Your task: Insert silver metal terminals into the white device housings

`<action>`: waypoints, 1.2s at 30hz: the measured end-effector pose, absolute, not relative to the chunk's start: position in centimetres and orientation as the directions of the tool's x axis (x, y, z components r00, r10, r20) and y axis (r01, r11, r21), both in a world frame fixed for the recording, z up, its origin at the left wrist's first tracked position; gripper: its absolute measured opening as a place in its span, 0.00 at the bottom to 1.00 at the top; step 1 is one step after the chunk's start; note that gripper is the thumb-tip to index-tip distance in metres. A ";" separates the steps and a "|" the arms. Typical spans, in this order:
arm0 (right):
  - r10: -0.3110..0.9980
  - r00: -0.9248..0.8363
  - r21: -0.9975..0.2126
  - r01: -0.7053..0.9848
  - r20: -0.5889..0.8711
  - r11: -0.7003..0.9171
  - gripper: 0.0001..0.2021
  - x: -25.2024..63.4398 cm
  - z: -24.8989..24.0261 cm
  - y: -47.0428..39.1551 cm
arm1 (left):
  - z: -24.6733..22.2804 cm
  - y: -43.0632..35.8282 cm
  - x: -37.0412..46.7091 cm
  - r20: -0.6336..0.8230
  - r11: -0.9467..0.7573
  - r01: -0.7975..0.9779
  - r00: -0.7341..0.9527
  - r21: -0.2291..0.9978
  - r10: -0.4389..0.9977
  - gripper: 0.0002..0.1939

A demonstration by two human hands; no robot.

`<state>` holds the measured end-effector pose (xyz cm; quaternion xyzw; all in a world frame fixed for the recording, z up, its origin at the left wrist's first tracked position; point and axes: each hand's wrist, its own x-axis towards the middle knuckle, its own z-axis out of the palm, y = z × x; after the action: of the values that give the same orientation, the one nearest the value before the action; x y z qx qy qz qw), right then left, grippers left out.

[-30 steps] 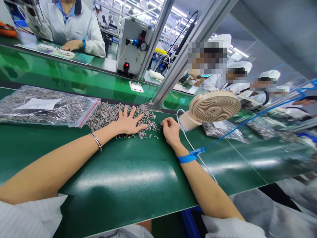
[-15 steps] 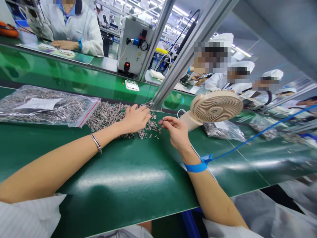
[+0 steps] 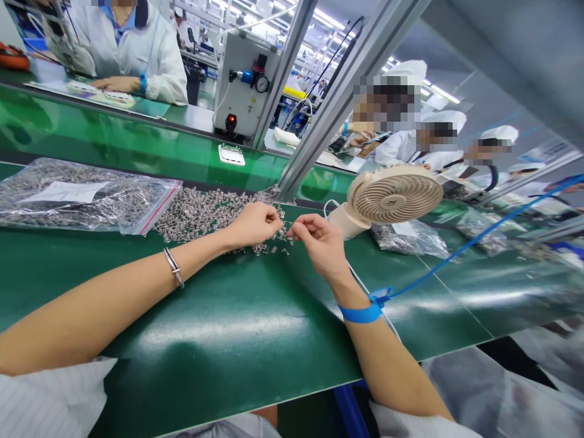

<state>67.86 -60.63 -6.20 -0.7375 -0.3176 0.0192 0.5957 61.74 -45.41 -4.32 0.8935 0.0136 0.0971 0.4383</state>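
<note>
A pile of small shiny metal parts (image 3: 196,213) lies spread on the green table (image 3: 219,316). My left hand (image 3: 256,222) is closed in a pinch over the pile's right end; what its fingertips hold is too small to make out. Close beside it, my right hand (image 3: 322,243) also pinches, thumb against fingers, its tips nearly meeting the left ones. Whatever sits between the right fingertips is too small to name. A few loose metal parts lie just below the two hands. Around my right wrist is a blue strap (image 3: 360,313) with a blue cord.
A zip bag of metal parts (image 3: 82,194) lies at the left. A beige fan (image 3: 392,194) stands right of my right hand, with another bag (image 3: 406,237) behind it. A metal post (image 3: 319,140) rises beyond the pile. A white frame-like part (image 3: 231,155) lies on the far green strip. Co-workers sit opposite.
My left hand has gone from spread fingers over the pile to a pinch near my right fingertips. The white frame-like part has shifted left along the far strip.
</note>
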 end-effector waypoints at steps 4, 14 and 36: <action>0.471 0.814 -0.905 0.420 0.339 -0.074 0.05 68.2 -5.9 -60.9 | -3.9 -45.3 61.6 0.149 -0.591 -0.059 0.983 0.804 0.105 0.10; 0.496 0.816 -0.936 0.352 0.297 -0.018 0.05 67.7 -5.8 -60.8 | -4.0 -45.4 61.2 0.051 -0.482 -0.036 0.999 0.876 0.017 0.09; 0.443 0.784 -0.851 0.518 0.434 -0.085 0.01 67.7 -6.1 -61.1 | -4.1 -45.9 61.1 0.087 -0.411 -0.075 0.996 0.908 0.009 0.07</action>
<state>67.74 -61.10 -6.06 -0.7357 -0.3268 -0.0316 0.5924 61.13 -45.89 -4.09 0.8391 -0.0197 0.0389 0.5423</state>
